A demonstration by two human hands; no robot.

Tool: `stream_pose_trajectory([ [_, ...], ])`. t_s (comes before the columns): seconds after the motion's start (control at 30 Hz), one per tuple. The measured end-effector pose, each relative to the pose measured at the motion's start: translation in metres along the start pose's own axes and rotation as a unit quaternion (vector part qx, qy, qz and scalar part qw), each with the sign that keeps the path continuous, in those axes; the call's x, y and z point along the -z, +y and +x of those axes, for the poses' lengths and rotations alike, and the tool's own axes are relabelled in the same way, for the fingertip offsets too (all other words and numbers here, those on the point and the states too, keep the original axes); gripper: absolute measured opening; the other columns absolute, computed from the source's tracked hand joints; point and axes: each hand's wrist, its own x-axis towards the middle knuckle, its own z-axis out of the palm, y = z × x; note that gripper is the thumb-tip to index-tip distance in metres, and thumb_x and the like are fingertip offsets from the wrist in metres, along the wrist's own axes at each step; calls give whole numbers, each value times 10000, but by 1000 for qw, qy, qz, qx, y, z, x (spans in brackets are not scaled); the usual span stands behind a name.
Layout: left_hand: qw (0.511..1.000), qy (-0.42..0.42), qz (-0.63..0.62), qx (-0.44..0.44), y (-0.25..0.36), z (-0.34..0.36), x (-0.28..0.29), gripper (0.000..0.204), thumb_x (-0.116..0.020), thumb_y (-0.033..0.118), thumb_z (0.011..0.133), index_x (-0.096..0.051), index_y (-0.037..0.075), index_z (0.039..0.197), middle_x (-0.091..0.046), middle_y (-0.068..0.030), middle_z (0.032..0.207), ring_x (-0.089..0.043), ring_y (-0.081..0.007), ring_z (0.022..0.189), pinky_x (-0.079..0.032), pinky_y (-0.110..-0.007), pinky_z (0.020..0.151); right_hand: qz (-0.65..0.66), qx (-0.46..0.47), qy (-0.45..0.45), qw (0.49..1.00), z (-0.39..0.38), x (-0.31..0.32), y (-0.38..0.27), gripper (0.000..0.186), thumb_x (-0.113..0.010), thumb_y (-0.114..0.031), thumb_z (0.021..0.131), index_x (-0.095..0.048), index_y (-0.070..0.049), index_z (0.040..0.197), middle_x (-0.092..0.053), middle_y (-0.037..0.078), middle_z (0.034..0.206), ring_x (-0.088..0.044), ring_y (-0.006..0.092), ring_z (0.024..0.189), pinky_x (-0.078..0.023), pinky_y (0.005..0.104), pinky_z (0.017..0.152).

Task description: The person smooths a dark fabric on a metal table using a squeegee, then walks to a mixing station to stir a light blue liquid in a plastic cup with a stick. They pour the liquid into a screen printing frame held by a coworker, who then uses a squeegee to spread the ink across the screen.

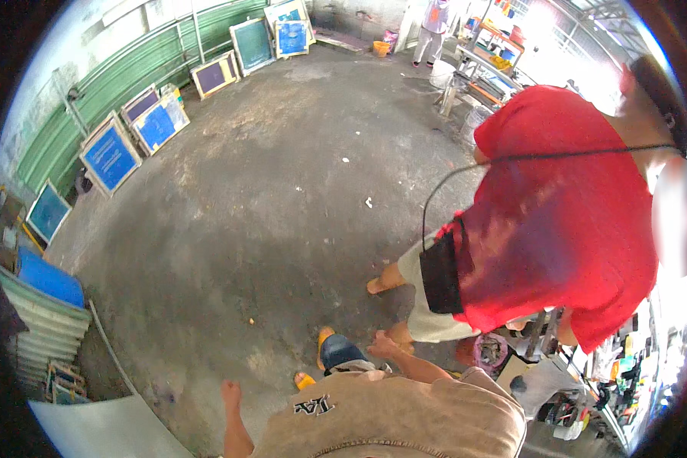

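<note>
Floor: bare, stained grey concrete floor point(237, 214), filling the middle of the frame.
Wall side: green corrugated metal panel point(53, 149), upper left; blue rectangular wood-framed screen point(111, 156) leaning among others below it.
Left edge: rounded blue plastic container point(49, 278); flat pale sheet point(107, 427) at lower left.
My left hand: bare left hand point(231, 392), lower centre-left, over floor; fingers look curled in, cannot tell if they pinch anything.
My right hand: bare right hand point(382, 345), lower centre, beside my dark blue denim trouser leg point(341, 353); fingers look bent, too small to tell whether pressed together.
Nearest to hands: that trouser leg, bottom centre, with my yellow shoe point(304, 380) just left of it; cannot tell if my right hand touches it.
My top: tan fabric shirt point(389, 416), bottom edge.
Co-worker: person in red short-sleeved shirt point(565, 221), right side, black rectangular waist pouch point(440, 276), thin black cable point(557, 156).
</note>
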Motion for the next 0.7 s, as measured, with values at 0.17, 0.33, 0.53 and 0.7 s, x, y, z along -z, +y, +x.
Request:
stream_pose_trajectory([
  [0.17, 995, 51, 2, -87, 164, 53, 34, 425, -653, 269, 871, -628, -22, 1180, -682, -216, 1103, -649, -348, 1041, -500, -429, 902, 144, -43, -26, 988, 67, 122, -106, 522, -565, -450, 867, -711, 13, 1058, -701, 237, 1058, -652, 414, 1052, -509, 467, 936],
  [0.33, 987, 19, 61, -148, 281, 114, 19, 478, -684, 286, 857, -616, -32, 1207, -675, -228, 1138, -643, -350, 1075, -496, -425, 917, 135, 42, 30, 989, 177, 248, -171, 489, -607, -366, 838, -669, 9, 1146, -678, 222, 1146, -631, 381, 1120, -511, 468, 940],
  [0.53, 964, -54, 205, -162, 321, 243, -3, 507, -718, 296, 832, -623, -60, 1180, -663, -236, 1151, -624, -367, 1089, -484, -451, 940, 311, 102, 206, 922, 234, 430, -200, 445, -554, -391, 898, -671, -17, 1108, -678, 243, 1097, -636, 441, 1018, -506, 521, 901],
  [0.7, 931, -182, 306, -76, 436, 360, -4, 537, -736, 339, 820, -634, -52, 1173, -670, -234, 1150, -632, -365, 1093, -491, -447, 941, 378, -54, 282, 880, 284, 424, -106, 452, -535, -416, 902, -690, -23, 1063, -682, 228, 1077, -643, 417, 1021, -503, 506, 898],
])
